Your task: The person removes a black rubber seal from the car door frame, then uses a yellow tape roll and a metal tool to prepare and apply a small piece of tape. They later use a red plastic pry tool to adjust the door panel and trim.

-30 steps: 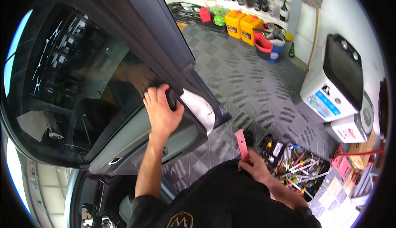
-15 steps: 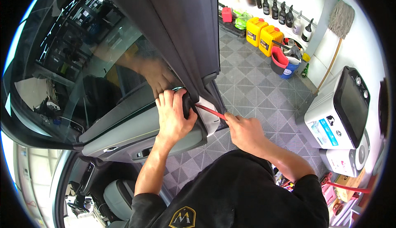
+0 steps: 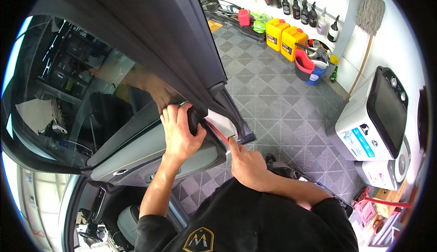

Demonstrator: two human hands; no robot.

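A car door stands swung open in front of me, its grey inner trim panel [image 3: 136, 161] below a dark window [image 3: 104, 79]. My left hand [image 3: 179, 133] is curled over the panel's upper corner, fingers on top near the glass and thumb on the black end piece [image 3: 194, 120]. In my right hand [image 3: 248, 166] is a slim red pry bar [image 3: 217, 131], with the index finger laid along it. The bar's far end reaches the gap between the trim and the pale door edge [image 3: 223, 120]; its tip is hidden there.
Grey patterned floor tiles [image 3: 255, 92] lie beyond the door. Along the wall are yellow canisters [image 3: 293, 44], a blue bucket [image 3: 315, 76], hanging spray bottles [image 3: 305, 14] and a mop [image 3: 370, 17]. A white-and-black appliance [image 3: 373, 120] stands at right; a car seat [image 3: 129, 224] shows lower left.
My right hand and the pry bar have come down and left, the bar now tilting more steeply. My left hand keeps its grip on the panel corner. The whole view has shifted slightly.
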